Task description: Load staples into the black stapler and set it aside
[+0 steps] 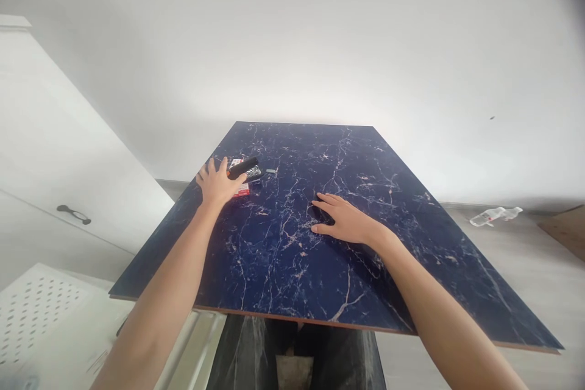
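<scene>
My left hand [217, 184] is over the left part of the table, fingers spread. Its thumb lies against a black stapler-like tool [247, 166] with a small orange part by my fingers; whether the hand bears on it I cannot tell. Partly under the tool is a red and white packet [242, 190], half hidden. A small grey strip [270, 171] lies just right of the tool. My right hand [345, 217] hovers low over or rests on the tabletop near its middle, palm down, fingers stretched out, with nothing in it.
The dark blue marbled tabletop [283, 268] reaches to a white wall [301, 36]. At left stands a white cabinet [68, 152] with a dark handle, and below it a perforated white panel [41, 304]. A clear plastic bottle [488, 216] lies on the floor at right.
</scene>
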`<state>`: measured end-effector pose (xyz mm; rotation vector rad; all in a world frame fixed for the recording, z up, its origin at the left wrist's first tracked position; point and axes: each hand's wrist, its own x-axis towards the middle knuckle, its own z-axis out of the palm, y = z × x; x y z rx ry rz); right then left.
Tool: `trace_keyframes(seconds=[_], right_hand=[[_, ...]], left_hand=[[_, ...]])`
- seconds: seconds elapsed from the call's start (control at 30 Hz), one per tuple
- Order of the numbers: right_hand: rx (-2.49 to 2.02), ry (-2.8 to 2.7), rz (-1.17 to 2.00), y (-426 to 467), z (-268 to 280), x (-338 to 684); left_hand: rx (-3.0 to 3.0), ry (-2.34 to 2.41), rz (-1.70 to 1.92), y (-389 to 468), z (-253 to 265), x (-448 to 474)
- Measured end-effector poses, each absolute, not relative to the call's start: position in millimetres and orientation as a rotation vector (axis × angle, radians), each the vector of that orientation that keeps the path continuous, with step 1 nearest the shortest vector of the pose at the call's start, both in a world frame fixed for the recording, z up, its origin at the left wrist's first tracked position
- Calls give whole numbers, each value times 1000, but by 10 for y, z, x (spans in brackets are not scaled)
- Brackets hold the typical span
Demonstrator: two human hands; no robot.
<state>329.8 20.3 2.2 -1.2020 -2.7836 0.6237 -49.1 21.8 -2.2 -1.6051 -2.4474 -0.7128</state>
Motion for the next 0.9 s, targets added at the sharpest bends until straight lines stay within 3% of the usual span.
trace_keyframes(seconds=[0.4,0.9], right_hand=[[-1232,-2764,592,198,58,3262],[-1165,-2562,300,363,-72,2964]], left_hand=[[-2057,-2368,-972,697,-88,-643],[-2253,-2294,-941,665,-69,-395]])
